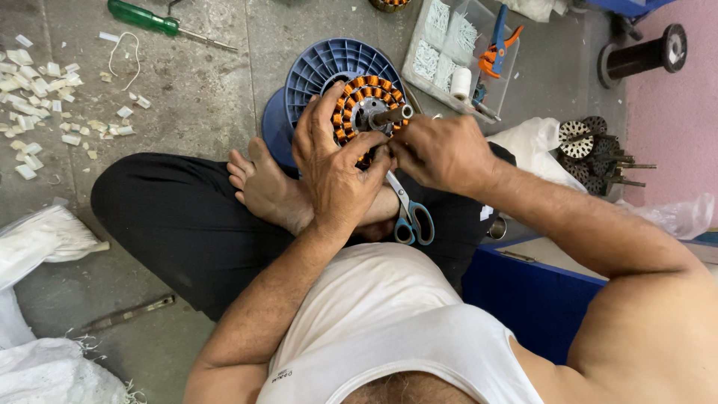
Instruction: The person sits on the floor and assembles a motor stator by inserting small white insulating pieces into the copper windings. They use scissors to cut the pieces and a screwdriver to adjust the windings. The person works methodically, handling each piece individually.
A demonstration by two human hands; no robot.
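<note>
left hand (333, 161) clamped on stator (366, 105) | right hand (441, 153) pinched together at its rim | scissors (410, 213) on lap

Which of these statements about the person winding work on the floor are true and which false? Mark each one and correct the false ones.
1. Both hands rest on a round stator with orange copper coils. True; the left hand and the right hand both touch it.
2. The scissors have red handles. False; they are blue-grey.
3. A green-handled screwdriver lies on the floor. True.
4. The stator sits over a yellow spool. False; the spool is blue.
5. White scraps lie scattered on the floor. True.
</note>
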